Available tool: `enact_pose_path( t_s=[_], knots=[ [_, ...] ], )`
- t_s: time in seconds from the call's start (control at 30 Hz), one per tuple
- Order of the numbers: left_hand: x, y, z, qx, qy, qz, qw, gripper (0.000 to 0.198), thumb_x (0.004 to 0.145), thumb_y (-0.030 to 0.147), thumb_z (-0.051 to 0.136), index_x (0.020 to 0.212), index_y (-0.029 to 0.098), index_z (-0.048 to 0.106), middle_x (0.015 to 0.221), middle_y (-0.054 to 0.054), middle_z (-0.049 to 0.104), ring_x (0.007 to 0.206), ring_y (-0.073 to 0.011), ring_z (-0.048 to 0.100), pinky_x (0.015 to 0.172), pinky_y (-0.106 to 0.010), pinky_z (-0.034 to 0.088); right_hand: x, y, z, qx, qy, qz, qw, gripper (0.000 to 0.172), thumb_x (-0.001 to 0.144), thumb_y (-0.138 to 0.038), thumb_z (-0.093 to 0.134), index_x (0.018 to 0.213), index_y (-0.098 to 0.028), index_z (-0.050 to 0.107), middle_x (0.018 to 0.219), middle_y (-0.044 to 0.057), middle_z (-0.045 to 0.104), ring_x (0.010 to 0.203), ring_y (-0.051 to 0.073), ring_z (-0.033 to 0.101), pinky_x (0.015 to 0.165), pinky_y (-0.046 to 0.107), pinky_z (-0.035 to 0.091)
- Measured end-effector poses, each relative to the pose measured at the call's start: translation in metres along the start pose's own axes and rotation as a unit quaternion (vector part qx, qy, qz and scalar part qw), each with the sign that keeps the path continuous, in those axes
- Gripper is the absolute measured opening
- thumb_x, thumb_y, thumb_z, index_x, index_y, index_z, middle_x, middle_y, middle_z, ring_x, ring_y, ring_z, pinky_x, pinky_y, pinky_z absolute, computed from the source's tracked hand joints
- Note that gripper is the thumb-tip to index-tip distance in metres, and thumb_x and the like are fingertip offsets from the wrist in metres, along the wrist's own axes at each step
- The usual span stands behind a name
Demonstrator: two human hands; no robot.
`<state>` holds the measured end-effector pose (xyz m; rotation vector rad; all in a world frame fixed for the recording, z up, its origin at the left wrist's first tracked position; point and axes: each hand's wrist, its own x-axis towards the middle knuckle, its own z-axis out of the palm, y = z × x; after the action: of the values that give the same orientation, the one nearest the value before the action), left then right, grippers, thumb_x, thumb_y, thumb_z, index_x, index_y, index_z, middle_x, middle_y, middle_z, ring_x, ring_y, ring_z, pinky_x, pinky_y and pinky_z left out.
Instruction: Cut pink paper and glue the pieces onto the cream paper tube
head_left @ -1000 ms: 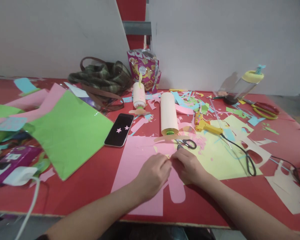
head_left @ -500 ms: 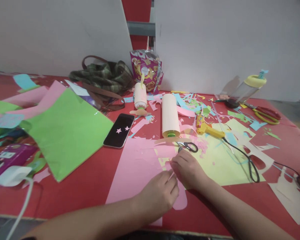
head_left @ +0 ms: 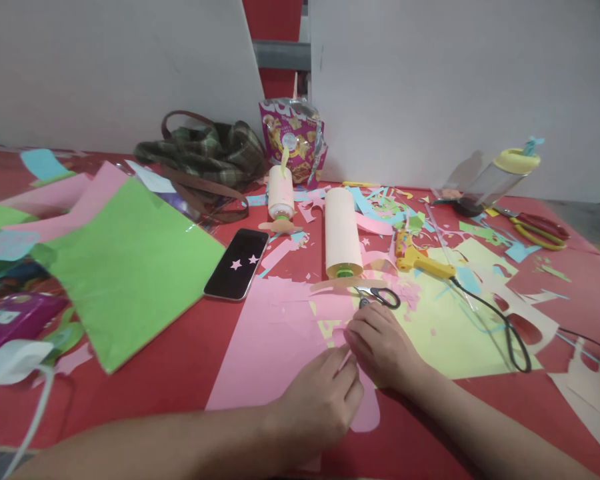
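Observation:
My left hand (head_left: 325, 397) and my right hand (head_left: 383, 343) meet over the red table, fingers closed in a pinch. Between them is a small piece of pink paper (head_left: 345, 358), mostly covered by the fingers. A pink paper sheet (head_left: 250, 353) lies flat beneath and to the left. From under my hands a rounded pink paper end (head_left: 369, 415) sticks out. Just beyond my right hand lie small black-handled scissors (head_left: 387, 297), their blades partly hidden. Behind them a cream paper-wrapped cylinder (head_left: 343, 230) rests on its side, a curved tan paper strip (head_left: 347, 285) at its near end.
At left are a phone (head_left: 237, 263) with two pink stars, a green sheet (head_left: 130, 273) and a white charger (head_left: 13, 360). Right of the cylinder lies a yellow glue gun (head_left: 423, 259) with its cord, among paper scraps. Farther back stand a smaller cylinder (head_left: 281, 190) and a snack bag (head_left: 293, 137).
The view has shifted slightly. My hands remain together, pinching the pink paper, with only a small shift of the fingers. Nothing on the table has visibly been moved.

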<state>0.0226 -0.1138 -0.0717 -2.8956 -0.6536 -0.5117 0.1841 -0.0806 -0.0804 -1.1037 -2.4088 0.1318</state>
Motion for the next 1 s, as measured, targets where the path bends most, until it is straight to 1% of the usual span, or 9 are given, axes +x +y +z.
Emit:
enact_pose_path(
  t_s=[0.13, 0.23, 0.37, 0.5, 0.6, 0.67, 0.8, 1.0],
  knots=[
    [-0.004, 0.0, 0.007, -0.021, 0.034, -0.046, 0.998, 0.011, 0.072, 0.007, 0.049, 0.08, 0.01, 0.057, 0.086, -0.01, 0.06, 0.098, -0.0291, 0.049, 0.087, -0.047, 0.035, 0.004, -0.002, -0.002, 0.012, 0.0, 0.026, 1.0, 0.016, 0.079, -0.012, 0.041, 0.07, -0.014, 0.054, 0.07, 0.006, 0.052, 0.07, 0.016, 0.042, 0.065, 0.032, 0.034],
    [-0.006, 0.0, 0.011, -0.047, 0.038, -0.067, 0.996, 0.009, 0.072, 0.011, 0.052, 0.079, 0.012, 0.057, 0.085, -0.007, 0.059, 0.106, -0.0329, 0.042, 0.091, -0.053, 0.027, 0.008, -0.003, -0.002, 0.0, -0.009, 0.035, 0.999, 0.018, 0.079, -0.013, 0.04, 0.067, -0.014, 0.053, 0.069, 0.006, 0.051, 0.068, 0.016, 0.041, 0.064, 0.032, 0.033],
    [-0.005, 0.0, 0.012, -0.063, 0.042, -0.087, 0.993, 0.007, 0.074, 0.017, 0.051, 0.079, 0.014, 0.056, 0.08, -0.005, 0.058, 0.112, -0.0356, 0.035, 0.09, -0.062, 0.015, 0.011, -0.004, -0.003, -0.019, -0.024, 0.031, 0.999, 0.019, 0.08, -0.014, 0.039, 0.065, -0.015, 0.051, 0.068, 0.005, 0.051, 0.067, 0.016, 0.039, 0.065, 0.033, 0.032],
    [-0.003, -0.002, 0.009, -0.065, 0.051, -0.096, 0.992, 0.007, 0.076, 0.02, 0.05, 0.077, 0.015, 0.055, 0.076, -0.003, 0.058, 0.115, -0.0356, 0.032, 0.088, -0.066, 0.008, 0.01, -0.001, -0.003, -0.001, -0.026, 0.02, 0.999, 0.017, 0.079, -0.012, 0.04, 0.067, -0.014, 0.052, 0.069, 0.005, 0.051, 0.067, 0.016, 0.039, 0.067, 0.033, 0.032],
    [-0.005, -0.003, 0.008, -0.075, 0.022, -0.086, 0.993, 0.008, 0.077, 0.019, 0.049, 0.08, 0.015, 0.055, 0.081, -0.004, 0.059, 0.116, -0.035, 0.031, 0.088, -0.067, 0.005, 0.008, 0.002, -0.003, 0.014, -0.028, 0.012, 0.999, 0.014, 0.077, -0.01, 0.041, 0.072, -0.014, 0.053, 0.071, 0.005, 0.052, 0.071, 0.017, 0.041, 0.07, 0.034, 0.032],
    [-0.006, -0.002, 0.009, -0.078, 0.013, -0.082, 0.993, 0.008, 0.076, 0.016, 0.048, 0.082, 0.015, 0.055, 0.084, -0.004, 0.059, 0.116, -0.0346, 0.032, 0.088, -0.067, 0.004, 0.006, 0.004, -0.003, 0.018, -0.033, 0.003, 0.999, 0.013, 0.073, -0.009, 0.042, 0.075, -0.014, 0.054, 0.073, 0.005, 0.053, 0.073, 0.018, 0.042, 0.072, 0.035, 0.032],
    [-0.007, 0.002, 0.013, -0.071, 0.023, -0.107, 0.991, 0.008, 0.076, 0.013, 0.048, 0.08, 0.015, 0.055, 0.085, -0.004, 0.06, 0.115, -0.0342, 0.033, 0.088, -0.068, 0.005, 0.003, 0.004, -0.004, 0.01, -0.035, -0.008, 0.999, 0.015, 0.069, -0.01, 0.043, 0.077, -0.015, 0.055, 0.074, 0.006, 0.054, 0.076, 0.019, 0.044, 0.074, 0.038, 0.031],
    [-0.006, 0.005, 0.013, -0.044, 0.033, -0.106, 0.993, 0.01, 0.076, 0.01, 0.047, 0.077, 0.015, 0.055, 0.085, -0.004, 0.059, 0.114, -0.033, 0.034, 0.089, -0.067, 0.007, 0.0, 0.0, -0.006, -0.024, -0.03, -0.005, 0.999, 0.014, 0.07, -0.011, 0.045, 0.075, -0.016, 0.056, 0.071, 0.004, 0.054, 0.075, 0.018, 0.045, 0.076, 0.039, 0.029]
  ],
)
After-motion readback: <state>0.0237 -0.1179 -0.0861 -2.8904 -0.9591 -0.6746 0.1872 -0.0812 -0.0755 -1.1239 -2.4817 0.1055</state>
